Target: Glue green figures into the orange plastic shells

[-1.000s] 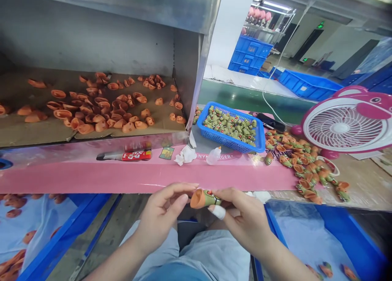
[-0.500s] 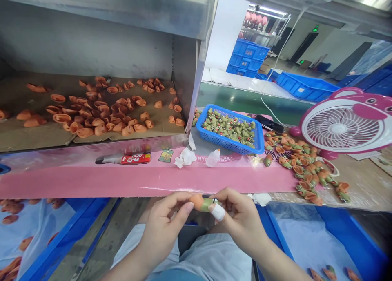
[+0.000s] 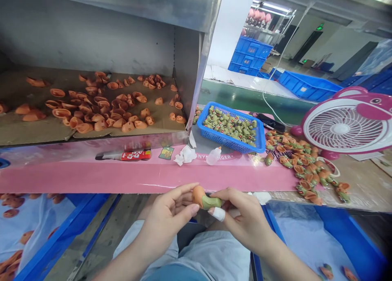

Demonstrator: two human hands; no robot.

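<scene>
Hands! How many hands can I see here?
2: the left hand is at the orange end of the small toy, and the right hand is at its green end. No others show.

Kinda cramped corner from where I'm standing: a big grey booth (image 3: 92,40) with a cardboard-lined bottom (image 3: 18,134) hogs the upper left of the frame, and a shiny pink worktop (image 3: 92,179) runs along below it. Upper centre there's a white wall panel (image 3: 229,27), a green strip (image 3: 245,93) with a pale ledge (image 3: 225,73) behind, plus blue crates (image 3: 249,52) stacked by a metal rack (image 3: 263,36) near a lit tube light (image 3: 275,6). Upper right it opens onto greyish floor (image 3: 288,60), pale wall (image 3: 339,44) and a glowing green sign (image 3: 320,26).
</scene>
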